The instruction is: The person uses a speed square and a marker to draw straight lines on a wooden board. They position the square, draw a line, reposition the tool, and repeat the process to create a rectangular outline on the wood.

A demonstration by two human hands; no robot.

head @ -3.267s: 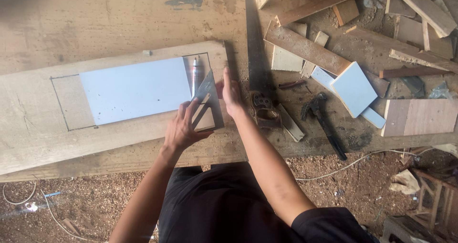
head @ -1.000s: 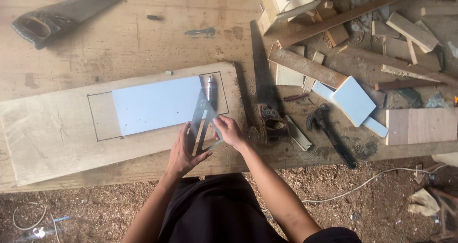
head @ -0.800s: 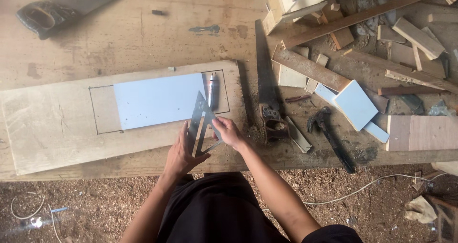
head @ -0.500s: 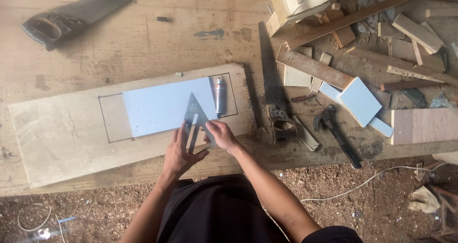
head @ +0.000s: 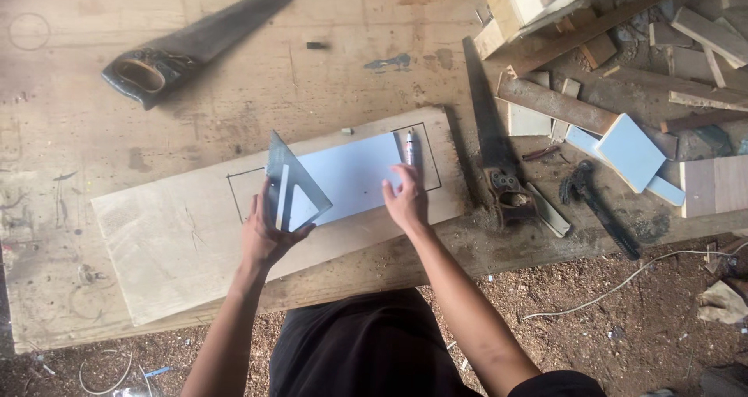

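The person is leaning over a worn wooden workbench (head: 234,77), head camera looking straight down. A pale plank (head: 179,225) is lying slantwise across the bench, with a dark rectangle outline drawn on its upper half. A light blue rectangular sheet (head: 354,175) is resting flat inside that outline.

The left hand (head: 265,237) is gripping a grey triangular set square (head: 292,183) by its lower edge, fingers curled around the cut-out bar. The square is sitting over the left end of the blue sheet, with its point aiming away from the person. The right hand (head: 407,202) is pressing down on the right end of the sheet, fingers spread flat and holding nothing. A marker pen (head: 410,144) is lying on the plank just beyond those fingertips, at the sheet's right edge.

Around them:
- A handsaw (head: 195,42) is lying near the top left of the bench, dark handle toward the left, well apart from the plank.
- A second saw (head: 491,148) is lying just to the right of the plank, handle toward the person.
- A claw hammer (head: 596,206) is lying further right, near the bench edge.
- A blue tile piece (head: 629,151) is resting among timber offcuts (head: 561,105) at the right.
- A thin cable (head: 623,280) is trailing over the sawdust floor (head: 608,319) below the bench.
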